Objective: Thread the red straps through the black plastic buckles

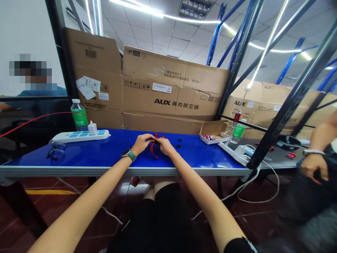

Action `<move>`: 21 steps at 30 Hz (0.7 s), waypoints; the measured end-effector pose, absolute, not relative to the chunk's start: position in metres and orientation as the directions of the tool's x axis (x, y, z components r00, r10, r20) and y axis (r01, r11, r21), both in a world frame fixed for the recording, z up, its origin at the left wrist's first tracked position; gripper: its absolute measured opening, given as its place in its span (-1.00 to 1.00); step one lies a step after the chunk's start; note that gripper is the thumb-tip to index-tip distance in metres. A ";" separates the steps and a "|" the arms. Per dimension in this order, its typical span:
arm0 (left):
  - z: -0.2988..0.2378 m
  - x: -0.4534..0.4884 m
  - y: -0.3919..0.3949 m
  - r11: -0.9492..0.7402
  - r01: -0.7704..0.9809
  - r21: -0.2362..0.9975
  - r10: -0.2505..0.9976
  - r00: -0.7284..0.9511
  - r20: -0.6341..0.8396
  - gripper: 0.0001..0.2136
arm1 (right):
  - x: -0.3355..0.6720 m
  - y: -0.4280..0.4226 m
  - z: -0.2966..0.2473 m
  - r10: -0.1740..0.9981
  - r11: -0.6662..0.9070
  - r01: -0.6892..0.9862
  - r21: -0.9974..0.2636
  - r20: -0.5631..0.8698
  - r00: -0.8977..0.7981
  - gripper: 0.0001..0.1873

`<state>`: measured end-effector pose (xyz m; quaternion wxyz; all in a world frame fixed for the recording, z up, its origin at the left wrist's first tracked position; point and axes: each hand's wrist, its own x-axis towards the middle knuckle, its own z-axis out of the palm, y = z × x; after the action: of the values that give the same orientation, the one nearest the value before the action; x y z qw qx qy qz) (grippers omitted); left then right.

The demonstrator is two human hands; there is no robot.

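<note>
My left hand (142, 141) and my right hand (164, 144) meet over the middle of the blue table (105, 154), fingers curled. Between them they pinch a curved red headband-like piece (153, 149) that arcs down onto the table. A watch sits on my left wrist (128, 154). Two small black round parts (179, 143) lie just right of my right hand, and small red bits (156, 135) sit just beyond my fingers.
A white power strip (79, 136) with a charger and a green-labelled bottle (79, 116) stand at the back left. Glasses (55, 149) lie at the left. A small open cardboard box (214, 133) sits right. Cardboard cartons back the table. Another person's hand (312, 167) is at far right.
</note>
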<state>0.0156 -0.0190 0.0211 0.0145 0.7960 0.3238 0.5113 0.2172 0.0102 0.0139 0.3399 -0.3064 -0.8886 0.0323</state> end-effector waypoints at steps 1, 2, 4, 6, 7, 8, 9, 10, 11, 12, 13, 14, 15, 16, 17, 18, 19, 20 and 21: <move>0.021 0.015 -0.019 -0.792 0.494 0.358 0.526 0.256 0.811 -0.84 | 0.216 0.009 0.014 0.564 0.813 0.513 -0.273 0.589 -0.579 -0.67; 0.021 0.015 -0.018 -0.794 0.491 0.359 0.522 0.246 0.817 -0.83 | 0.216 0.008 0.015 0.560 0.818 0.498 -0.288 0.594 -0.577 -0.69; 0.020 0.014 -0.017 -0.790 0.500 0.353 0.514 0.229 0.826 -0.84 | 0.214 0.007 0.016 0.564 0.820 0.469 -0.328 0.603 -0.564 -0.71; 0.020 0.014 -0.017 -0.785 0.513 0.349 0.515 0.225 0.827 -0.85 | 0.214 0.006 0.016 0.588 0.803 0.473 -0.362 0.610 -0.532 -0.73; 0.019 0.014 -0.017 -0.783 0.513 0.351 0.520 0.231 0.822 -0.85 | 0.214 0.006 0.016 0.604 0.790 0.485 -0.375 0.611 -0.511 -0.74; 0.019 0.014 -0.017 -0.782 0.510 0.357 0.529 0.242 0.813 -0.85 | 0.214 0.007 0.016 0.622 0.774 0.497 -0.391 0.612 -0.488 -0.75; 0.019 0.014 -0.017 -0.782 0.504 0.366 0.540 0.256 0.802 -0.86 | 0.214 0.007 0.016 0.641 0.759 0.501 -0.415 0.612 -0.464 -0.77; 0.019 0.015 -0.017 -0.780 0.500 0.376 0.552 0.265 0.791 -0.86 | 0.213 0.008 0.015 0.660 0.745 0.491 -0.451 0.608 -0.442 -0.80; 0.019 0.015 -0.018 -0.774 0.503 0.385 0.562 0.264 0.784 -0.87 | 0.213 0.008 0.015 0.681 0.730 0.461 -0.505 0.597 -0.425 -0.84; 0.020 0.015 -0.019 -0.765 0.514 0.389 0.567 0.250 0.785 -0.88 | 0.212 0.009 0.015 0.707 0.707 0.406 -0.578 0.576 -0.411 -0.86; 0.020 0.015 -0.020 -0.755 0.529 0.388 0.568 0.229 0.791 -0.89 | 0.212 0.009 0.014 0.738 0.669 0.329 -0.666 0.543 -0.402 -0.85; 0.021 0.015 -0.021 -0.745 0.546 0.383 0.564 0.209 0.799 -0.90 | 0.211 0.008 0.014 0.769 0.611 0.235 -0.756 0.497 -0.401 -0.81; 0.021 0.016 -0.022 -0.739 0.560 0.375 0.559 0.199 0.805 -0.90 | 0.210 0.008 0.014 0.796 0.537 0.136 -0.833 0.447 -0.408 -0.76; 0.022 0.016 -0.023 -0.738 0.568 0.364 0.556 0.207 0.805 -0.91 | 0.209 0.007 0.015 0.817 0.456 0.044 -0.889 0.399 -0.417 -0.69; 0.022 0.017 -0.024 -0.743 0.569 0.353 0.554 0.226 0.801 -0.92 | 0.209 0.007 0.015 0.831 0.386 -0.032 -0.922 0.362 -0.423 -0.62; 0.023 0.018 -0.025 -0.749 0.563 0.348 0.554 0.245 0.796 -0.93 | 0.209 0.006 0.015 0.839 0.336 -0.088 -0.938 0.341 -0.425 -0.55; 0.023 0.018 -0.025 -0.754 0.556 0.350 0.555 0.253 0.793 -0.93 | 0.209 0.006 0.016 0.843 0.306 -0.129 -0.943 0.332 -0.424 -0.48; 0.023 0.019 -0.024 -0.754 0.550 0.358 0.556 0.245 0.794 -0.94 | 0.210 0.006 0.017 0.844 0.290 -0.159 -0.944 0.331 -0.422 -0.44; 0.022 0.019 -0.024 -0.751 0.546 0.370 0.558 0.226 0.798 -0.94 | 0.211 0.006 0.017 0.845 0.282 -0.182 -0.942 0.334 -0.419 -0.41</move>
<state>0.0188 -0.0239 0.0224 0.0059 0.7830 0.3526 0.5124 0.2111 0.0057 0.0172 0.4741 -0.2566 -0.6451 0.5415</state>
